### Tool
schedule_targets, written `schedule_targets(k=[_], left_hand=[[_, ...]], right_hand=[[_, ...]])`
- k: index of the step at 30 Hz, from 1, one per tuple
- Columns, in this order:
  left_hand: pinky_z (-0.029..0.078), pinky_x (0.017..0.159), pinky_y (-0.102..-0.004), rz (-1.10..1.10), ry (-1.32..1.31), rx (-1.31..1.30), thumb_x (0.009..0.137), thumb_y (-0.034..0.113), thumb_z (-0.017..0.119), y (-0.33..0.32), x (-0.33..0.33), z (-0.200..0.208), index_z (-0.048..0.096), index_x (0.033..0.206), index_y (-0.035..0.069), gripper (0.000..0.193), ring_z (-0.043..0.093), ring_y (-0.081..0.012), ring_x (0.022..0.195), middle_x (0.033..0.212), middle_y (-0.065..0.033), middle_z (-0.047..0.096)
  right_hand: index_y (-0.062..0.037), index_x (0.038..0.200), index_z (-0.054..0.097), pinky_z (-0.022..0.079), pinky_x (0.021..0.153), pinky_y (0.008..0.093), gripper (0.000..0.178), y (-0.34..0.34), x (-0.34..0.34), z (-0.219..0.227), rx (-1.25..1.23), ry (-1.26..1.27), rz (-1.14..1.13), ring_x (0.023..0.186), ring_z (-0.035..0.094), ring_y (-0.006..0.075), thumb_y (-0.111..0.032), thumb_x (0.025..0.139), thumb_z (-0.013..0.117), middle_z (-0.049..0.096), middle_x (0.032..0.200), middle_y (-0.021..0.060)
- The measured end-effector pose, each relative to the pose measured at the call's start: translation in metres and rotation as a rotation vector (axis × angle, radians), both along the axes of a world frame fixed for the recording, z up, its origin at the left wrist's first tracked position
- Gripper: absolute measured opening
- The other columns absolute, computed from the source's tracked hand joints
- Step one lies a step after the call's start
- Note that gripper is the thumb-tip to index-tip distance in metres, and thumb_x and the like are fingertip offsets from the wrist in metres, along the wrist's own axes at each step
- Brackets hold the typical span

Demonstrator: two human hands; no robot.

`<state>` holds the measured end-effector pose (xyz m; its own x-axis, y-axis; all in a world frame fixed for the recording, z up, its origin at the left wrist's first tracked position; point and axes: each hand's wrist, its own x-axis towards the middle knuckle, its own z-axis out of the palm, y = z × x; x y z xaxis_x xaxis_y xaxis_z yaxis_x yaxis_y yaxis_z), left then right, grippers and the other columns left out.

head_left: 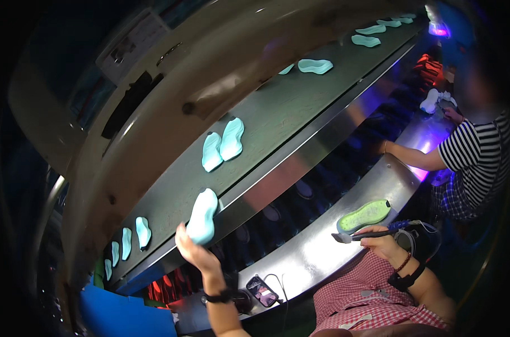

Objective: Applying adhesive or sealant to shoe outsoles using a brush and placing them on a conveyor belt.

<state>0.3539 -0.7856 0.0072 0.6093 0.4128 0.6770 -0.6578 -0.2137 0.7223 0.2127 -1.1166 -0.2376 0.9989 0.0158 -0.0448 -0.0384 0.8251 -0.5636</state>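
My left hand (194, 250) grips the lower end of a pale aqua shoe sole (204, 212), which is tilted up over the near edge of the conveyor belt. Part of my fingers is hidden behind the sole. In my right hand (380, 243) is a brush (367, 236) with a dark handle, its bristle end pointing left. Just beyond the brush, a yellow-green shoe sole (364, 215) with a dark tip lies on the shiny metal bench (305, 246).
More aqua soles (231, 139) sit along the dark conveyor belt (283, 115). A phone-like device (262, 290) with a cable rests on the bench. Dark shoe parts (272, 212) fill the space under the belt. To the right, a person in a striped shirt (479, 146) works under violet light.
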Motion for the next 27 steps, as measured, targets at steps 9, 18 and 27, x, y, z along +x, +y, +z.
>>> schedule_targets(k=[9,18,27], left_hand=[[0.043,0.086,-0.0508,-0.999,0.607,-0.581,0.074,0.04,0.057,-0.031,-0.13,-0.102,0.034,0.128,0.0,0.072,0.057,-0.0332,0.09,0.11,-0.0217,0.053],[0.032,0.095,-0.0545,-1.088,0.93,-1.023,0.076,0.074,0.025,-0.122,-0.147,-0.186,0.039,0.128,0.011,0.082,0.05,-0.0383,0.103,0.119,-0.0149,0.05],[0.04,0.091,-0.0419,-0.85,0.888,-0.931,0.083,0.065,0.018,-0.137,-0.145,-0.204,0.041,0.124,0.01,0.072,0.051,-0.0276,0.102,0.116,-0.0135,0.05]], right_hand=[[0.0036,0.092,0.062,0.046,0.08,0.0263,0.019,-0.013,0.009,0.033,-0.015,-0.157,0.037,0.085,0.06,0.0178,0.007,0.073,0.06,0.063,0.092,0.0136],[0.0019,0.094,0.065,0.047,0.07,0.0224,0.023,0.031,0.029,0.027,-0.31,-0.121,0.241,0.076,0.06,0.0115,-0.005,0.072,0.068,0.065,0.084,0.0081],[-0.0038,0.09,0.067,0.046,0.066,0.0252,0.02,0.052,0.023,0.059,-0.917,-0.571,-0.005,0.072,0.06,0.0164,-0.013,0.072,0.066,0.064,0.079,0.0108]])
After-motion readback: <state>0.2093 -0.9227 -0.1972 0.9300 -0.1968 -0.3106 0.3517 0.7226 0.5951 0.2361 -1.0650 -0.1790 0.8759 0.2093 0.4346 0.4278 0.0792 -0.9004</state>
